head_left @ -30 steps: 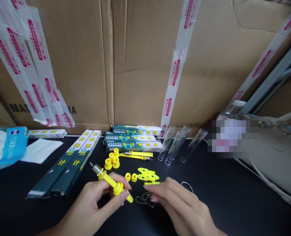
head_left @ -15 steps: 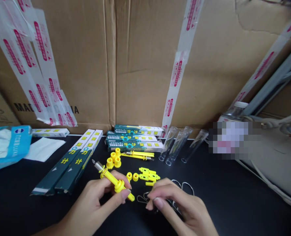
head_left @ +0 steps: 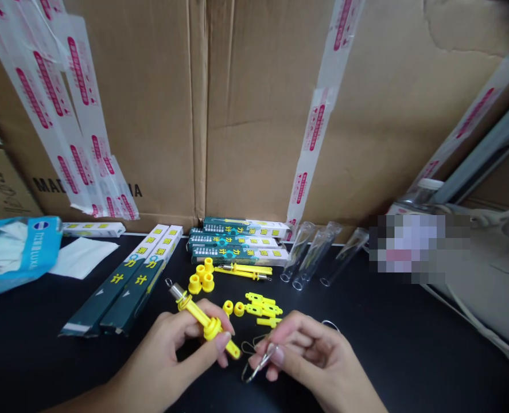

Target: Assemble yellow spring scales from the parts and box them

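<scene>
Left hand: narrowed, thumb against fingers, holding a yellow rod assembly. The assembly sits aslant over the near middle of the table; its flat holed end points toward me and to the right, a collar lies at my thumb, and the metal end with its small wire loop points away to the left.

Right hand: thumb and forefinger pinched on a bent metal wire piece, which slants down and left from my fingertips. Its full shape is partly hidden by the fingers; I cannot tell how it ends. The two hands are apart.

Just beyond my right fingertips, thin wire loops lie on the black surface; a curved wire shows behind the knuckles. Next, a short yellow rod, then a cluster of flat yellow plates, with two small yellow caps just beside them on the left.

Farther: four flanged yellow pieces grouped together, and two slim yellow rods with metal ends. Two long green-and-white boxes lie at left, side by side; three similar boxes lie crosswise at the back. Clear tubes lie to the right of these. Behind everything: brown cardboard.
</scene>
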`<act>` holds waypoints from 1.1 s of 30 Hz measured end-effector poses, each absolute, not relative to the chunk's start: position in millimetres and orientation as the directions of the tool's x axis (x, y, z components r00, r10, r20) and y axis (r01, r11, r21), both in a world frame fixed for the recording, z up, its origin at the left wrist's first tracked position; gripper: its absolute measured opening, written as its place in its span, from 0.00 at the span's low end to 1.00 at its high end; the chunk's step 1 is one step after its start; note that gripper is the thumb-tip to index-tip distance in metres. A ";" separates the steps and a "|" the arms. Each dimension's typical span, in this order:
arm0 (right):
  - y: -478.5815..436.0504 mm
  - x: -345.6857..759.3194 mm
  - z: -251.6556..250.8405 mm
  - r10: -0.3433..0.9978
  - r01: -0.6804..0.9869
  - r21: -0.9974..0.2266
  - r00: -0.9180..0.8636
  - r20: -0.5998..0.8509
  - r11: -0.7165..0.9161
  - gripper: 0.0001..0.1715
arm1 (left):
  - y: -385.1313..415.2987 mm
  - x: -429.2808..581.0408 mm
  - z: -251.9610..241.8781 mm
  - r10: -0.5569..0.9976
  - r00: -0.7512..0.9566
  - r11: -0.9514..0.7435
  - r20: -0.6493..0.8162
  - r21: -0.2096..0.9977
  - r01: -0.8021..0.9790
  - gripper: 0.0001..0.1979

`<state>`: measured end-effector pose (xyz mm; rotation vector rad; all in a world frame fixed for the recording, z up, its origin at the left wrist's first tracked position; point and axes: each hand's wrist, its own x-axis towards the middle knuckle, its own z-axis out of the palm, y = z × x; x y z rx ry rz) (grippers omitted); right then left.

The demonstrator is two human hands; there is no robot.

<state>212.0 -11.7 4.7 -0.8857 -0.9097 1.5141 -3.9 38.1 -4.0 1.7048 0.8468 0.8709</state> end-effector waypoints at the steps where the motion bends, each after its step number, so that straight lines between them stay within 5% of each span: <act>1: -12.1 211.5 5.6 0.992 -0.418 -0.903 -0.108 -0.061 -0.101 0.11 | 36.8 -4.1 -2.5 0.848 0.511 -0.239 0.139 0.961 0.136 0.07; 33: -10.1 211.2 -1.1 0.973 -0.249 -0.953 -0.195 -0.125 -0.172 0.17 | 39.4 -6.0 3.7 0.848 0.527 -0.025 0.053 0.998 -0.059 0.13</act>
